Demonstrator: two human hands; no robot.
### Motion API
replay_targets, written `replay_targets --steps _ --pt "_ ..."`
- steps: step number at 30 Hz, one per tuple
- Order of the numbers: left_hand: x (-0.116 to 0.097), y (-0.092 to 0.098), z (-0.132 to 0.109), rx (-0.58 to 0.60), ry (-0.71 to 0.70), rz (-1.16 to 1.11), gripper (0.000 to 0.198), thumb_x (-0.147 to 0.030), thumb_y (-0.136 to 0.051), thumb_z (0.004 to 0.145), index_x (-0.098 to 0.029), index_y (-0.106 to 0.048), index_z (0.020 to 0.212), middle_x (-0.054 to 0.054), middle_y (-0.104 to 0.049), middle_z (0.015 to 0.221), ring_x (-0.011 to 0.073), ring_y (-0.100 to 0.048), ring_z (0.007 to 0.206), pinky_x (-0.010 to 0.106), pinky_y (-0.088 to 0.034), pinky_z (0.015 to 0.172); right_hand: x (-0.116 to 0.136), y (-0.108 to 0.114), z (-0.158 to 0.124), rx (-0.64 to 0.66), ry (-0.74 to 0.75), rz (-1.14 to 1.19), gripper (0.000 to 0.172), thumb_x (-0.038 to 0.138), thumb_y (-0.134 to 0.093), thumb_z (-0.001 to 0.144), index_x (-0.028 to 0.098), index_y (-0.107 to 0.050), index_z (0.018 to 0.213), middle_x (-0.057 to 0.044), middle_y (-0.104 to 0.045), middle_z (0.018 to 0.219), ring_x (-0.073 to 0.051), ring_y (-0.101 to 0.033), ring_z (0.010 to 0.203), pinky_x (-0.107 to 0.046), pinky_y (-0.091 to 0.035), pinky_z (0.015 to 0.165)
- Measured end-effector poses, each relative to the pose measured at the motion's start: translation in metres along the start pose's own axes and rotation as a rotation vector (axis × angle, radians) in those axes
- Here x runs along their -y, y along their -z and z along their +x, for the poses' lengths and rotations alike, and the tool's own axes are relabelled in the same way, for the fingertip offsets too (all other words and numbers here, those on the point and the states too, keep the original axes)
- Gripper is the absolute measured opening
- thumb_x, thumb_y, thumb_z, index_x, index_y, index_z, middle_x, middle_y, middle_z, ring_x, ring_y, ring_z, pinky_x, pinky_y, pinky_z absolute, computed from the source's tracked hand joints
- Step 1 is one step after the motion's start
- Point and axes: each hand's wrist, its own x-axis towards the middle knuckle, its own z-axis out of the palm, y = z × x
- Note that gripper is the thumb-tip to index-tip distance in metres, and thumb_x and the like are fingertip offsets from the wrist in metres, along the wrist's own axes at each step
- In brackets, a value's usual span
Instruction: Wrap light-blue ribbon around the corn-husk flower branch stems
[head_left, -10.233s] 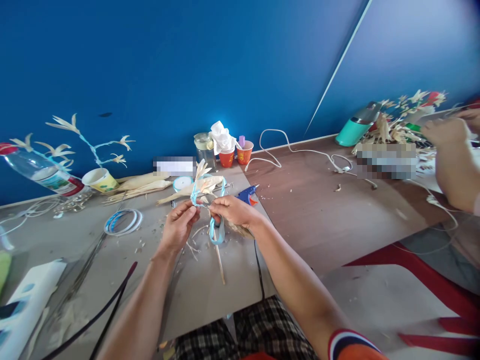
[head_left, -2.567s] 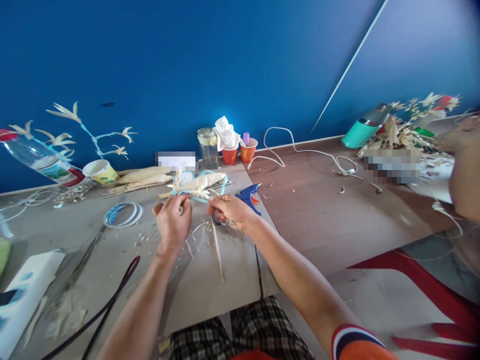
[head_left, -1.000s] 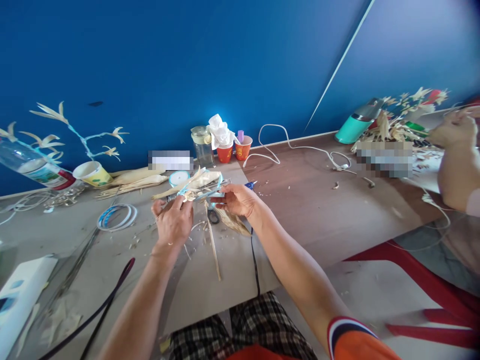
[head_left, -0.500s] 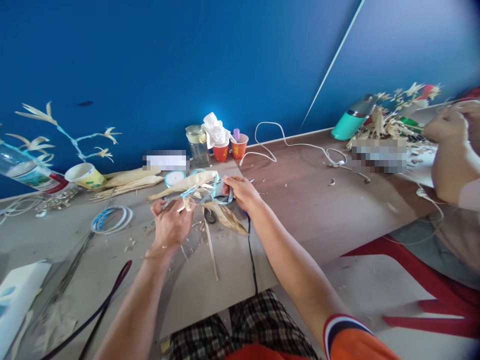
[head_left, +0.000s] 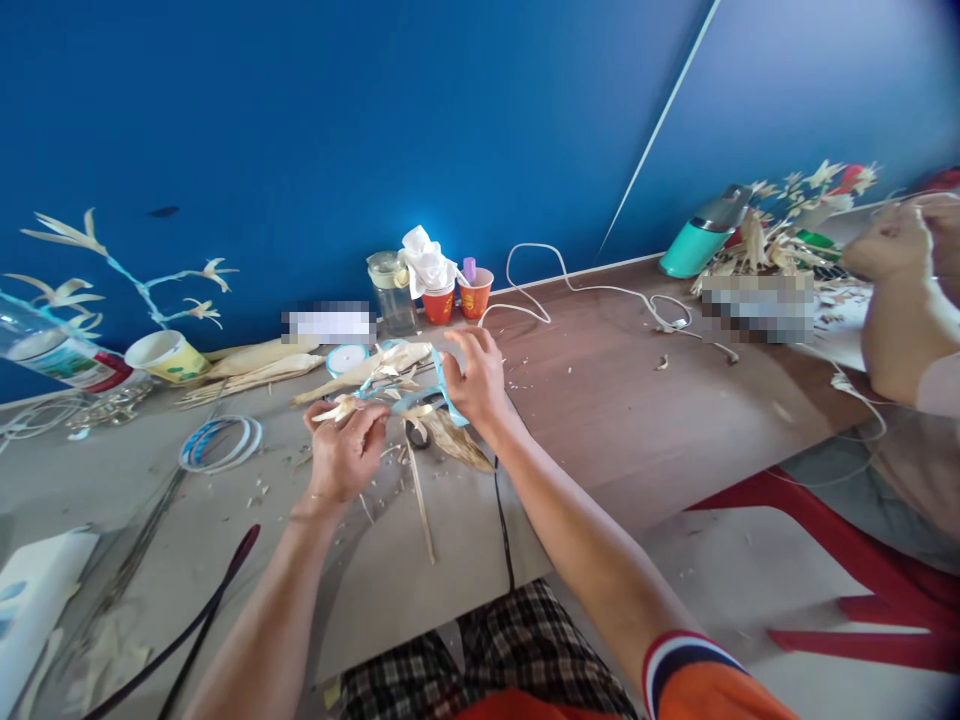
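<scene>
My left hand (head_left: 346, 452) is closed around the stem of a small pale corn-husk flower (head_left: 336, 408), whose petals stick out above the fingers. A stretch of blue tape (head_left: 409, 402) runs from there toward my right hand (head_left: 481, 378). That hand grips a light-blue tape roll (head_left: 448, 392), held on edge, with the upper fingers bent over it. Just beyond both hands lies a long pale corn husk (head_left: 386, 362). A drier brown husk (head_left: 459, 440) rests under the tape, beside a thin stick (head_left: 421, 505) on the table.
Husk flowers on blue stems stand in a yellow paper cup (head_left: 169, 355) at left. White-blue rings (head_left: 221, 444) lie nearer. Red paper cups (head_left: 476, 297) and a jar (head_left: 394, 300) line the wall. A co-worker's arm (head_left: 900, 300) is at right, near a teal bottle (head_left: 694, 248).
My right hand has turned, its fingers now lifted and the tape roll tipped onto its edge. In my left hand, the flower now points left, and the view has shifted slightly.
</scene>
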Motion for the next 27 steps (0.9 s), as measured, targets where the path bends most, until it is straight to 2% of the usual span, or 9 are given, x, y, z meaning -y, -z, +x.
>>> replay_targets --steps 3,6,9,12,16,19,23,27 --pt "-0.001 0.000 0.001 0.012 0.000 -0.039 0.016 -0.021 -0.051 0.084 -0.023 -0.066 0.081 0.002 -0.073 0.079 0.0173 -0.065 0.073 0.036 -0.037 0.083 0.009 0.006 0.002 0.230 0.032 0.414 0.023 0.025 -0.048 0.087 0.021 -0.066 0.101 -0.007 -0.060 0.112 -0.017 -0.057 0.089 -0.032 -0.046 0.079" --pt "-0.002 0.001 0.001 0.017 0.000 -0.048 0.016 -0.022 -0.050 0.085 -0.023 -0.065 0.079 0.002 -0.071 0.075 0.0166 -0.064 0.068 0.036 -0.038 0.082 0.010 0.008 0.004 0.513 -0.034 0.695 0.021 0.027 -0.052 0.083 0.020 -0.070 0.092 -0.004 -0.063 0.107 -0.010 -0.053 0.067 -0.024 -0.042 0.059" --pt "-0.004 0.002 0.002 0.031 0.003 -0.058 0.017 -0.022 -0.050 0.086 -0.023 -0.065 0.077 0.001 -0.071 0.071 0.0161 -0.063 0.066 0.036 -0.037 0.083 0.006 0.007 0.005 0.700 -0.101 0.769 0.020 0.026 -0.056 0.080 0.019 -0.072 0.090 -0.002 -0.067 0.088 -0.005 -0.042 0.052 -0.020 -0.032 0.048" --pt "-0.006 0.003 0.002 0.041 -0.001 -0.070 0.017 -0.024 -0.051 0.086 -0.023 -0.066 0.078 0.001 -0.072 0.073 0.0162 -0.064 0.068 0.037 -0.037 0.086 0.002 0.007 0.006 0.850 -0.187 0.782 0.021 0.023 -0.058 0.078 0.019 -0.072 0.093 0.002 -0.064 0.069 -0.004 -0.029 0.043 -0.019 -0.025 0.042" --pt "-0.006 0.003 0.001 0.049 -0.014 -0.069 0.018 -0.024 -0.051 0.086 -0.024 -0.067 0.079 0.001 -0.072 0.074 0.0161 -0.065 0.068 0.038 -0.036 0.088 0.000 0.007 0.007 0.913 -0.298 0.868 0.024 0.020 -0.063 0.072 0.018 -0.071 0.095 -0.001 -0.069 0.087 -0.004 -0.041 0.051 -0.017 -0.035 0.046" --pt "-0.006 0.002 0.000 0.041 -0.036 -0.061 0.019 -0.024 -0.050 0.086 -0.024 -0.068 0.080 0.001 -0.073 0.075 0.0162 -0.065 0.067 0.039 -0.034 0.090 -0.002 0.007 0.007 0.923 -0.310 0.859 0.023 0.021 -0.065 0.072 0.017 -0.071 0.093 0.000 -0.067 0.083 -0.005 -0.047 0.059 -0.016 -0.040 0.053" --pt "-0.008 0.002 -0.001 0.025 -0.050 -0.053 0.017 -0.024 -0.050 0.087 -0.024 -0.067 0.083 0.001 -0.073 0.075 0.0167 -0.065 0.066 0.041 -0.032 0.091 -0.004 0.006 0.007 0.923 -0.278 0.835 0.019 0.023 -0.062 0.076 0.017 -0.071 0.091 0.003 -0.062 0.074 -0.005 -0.045 0.059 -0.015 -0.038 0.053" --pt "-0.010 0.005 0.000 -0.009 -0.040 -0.064 0.015 -0.022 -0.051 0.086 -0.024 -0.066 0.085 0.002 -0.073 0.079 0.0166 -0.064 0.067 0.040 -0.034 0.091 -0.006 0.003 0.006 0.924 -0.317 0.905 0.017 0.023 -0.060 0.075 0.017 -0.070 0.087 0.003 -0.057 0.069 -0.005 -0.041 0.054 -0.016 -0.034 0.049"
